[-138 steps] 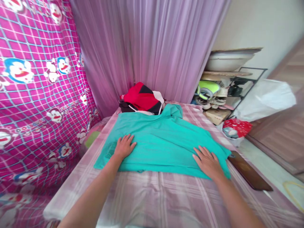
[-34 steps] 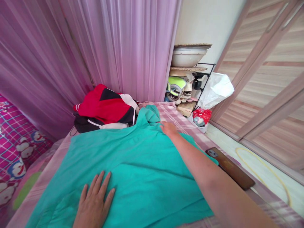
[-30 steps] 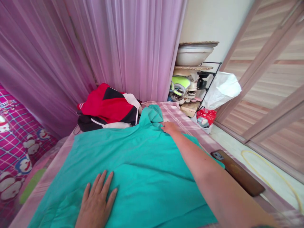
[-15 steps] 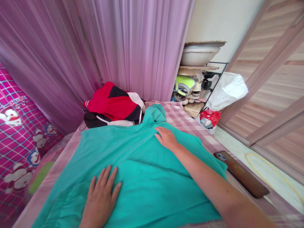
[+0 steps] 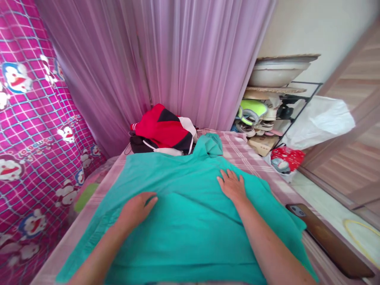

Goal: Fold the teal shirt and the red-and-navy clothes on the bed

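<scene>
A teal garment [image 5: 184, 213] lies spread flat over a pink plaid bed [image 5: 246, 152]. My left hand [image 5: 136, 208] rests on its left-middle part, palm down with the fingers together and slightly curled. My right hand [image 5: 233, 186] lies flat on the cloth right of centre, fingers stretched toward the bunched teal collar end [image 5: 210, 143]. Neither hand holds anything.
A red, black and white pile of clothes [image 5: 164, 130] sits at the bed's far end against a purple curtain [image 5: 166, 59]. A dark phone [image 5: 326, 237] lies on the bed's right edge. A shoe rack [image 5: 267, 114] with a basin [image 5: 279, 73], a white bag [image 5: 320, 120] and a red bag [image 5: 286, 158] stand right.
My right hand has slid back from the collar end to the garment's middle. My left hand has moved up and right a little. The view has swung left, showing the cartoon-print cloth again.
</scene>
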{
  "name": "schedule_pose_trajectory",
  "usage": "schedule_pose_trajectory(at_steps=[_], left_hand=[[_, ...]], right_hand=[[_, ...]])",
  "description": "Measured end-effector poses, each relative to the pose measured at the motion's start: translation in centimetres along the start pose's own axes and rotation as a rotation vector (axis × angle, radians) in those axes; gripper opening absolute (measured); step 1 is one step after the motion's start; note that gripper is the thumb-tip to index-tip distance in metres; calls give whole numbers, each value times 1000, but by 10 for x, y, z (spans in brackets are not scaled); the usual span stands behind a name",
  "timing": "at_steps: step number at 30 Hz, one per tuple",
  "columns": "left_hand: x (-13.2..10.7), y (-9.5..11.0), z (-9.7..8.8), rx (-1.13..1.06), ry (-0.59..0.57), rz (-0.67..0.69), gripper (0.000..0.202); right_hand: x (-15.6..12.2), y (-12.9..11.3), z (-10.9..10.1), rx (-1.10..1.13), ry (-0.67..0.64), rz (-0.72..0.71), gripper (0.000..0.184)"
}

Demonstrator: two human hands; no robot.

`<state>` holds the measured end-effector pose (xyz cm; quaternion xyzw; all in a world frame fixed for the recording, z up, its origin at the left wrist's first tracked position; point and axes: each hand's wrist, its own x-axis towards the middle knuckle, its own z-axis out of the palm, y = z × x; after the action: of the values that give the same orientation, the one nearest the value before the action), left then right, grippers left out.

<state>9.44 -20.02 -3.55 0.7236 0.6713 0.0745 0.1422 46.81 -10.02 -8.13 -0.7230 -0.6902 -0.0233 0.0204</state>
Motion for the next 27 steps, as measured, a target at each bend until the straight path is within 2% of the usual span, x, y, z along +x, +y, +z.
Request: schedule_pose_trajectory(at_steps=[3, 6, 8, 12, 15, 21, 25, 27], left_hand=[[45, 1, -43, 96, 97, -51, 43], [95, 7, -71, 225, 215, -49, 41], [125, 12, -80, 253, 224, -59, 43], [164, 16, -80, 367, 108, -115, 45], [178, 15, -77, 408, 65, -135, 38], [192, 15, -72, 384, 149, -285, 40], [184, 23, -55, 302, 189, -341, 39], [171, 29, -42, 241, 271, -284, 41]], right_hand=[[0, -2, 2, -14, 12, 4, 58], [2, -2, 4, -17, 21, 16, 57], [3, -1, 7, -17, 32, 15, 57], [4, 0, 11, -11, 43, 10, 57], [4, 1, 12, -10, 43, 10, 57], [4, 1, 11, 4, 47, 0, 57], [4, 1, 10, 14, 43, -4, 56], [5, 1, 9, 19, 34, 1, 56]])
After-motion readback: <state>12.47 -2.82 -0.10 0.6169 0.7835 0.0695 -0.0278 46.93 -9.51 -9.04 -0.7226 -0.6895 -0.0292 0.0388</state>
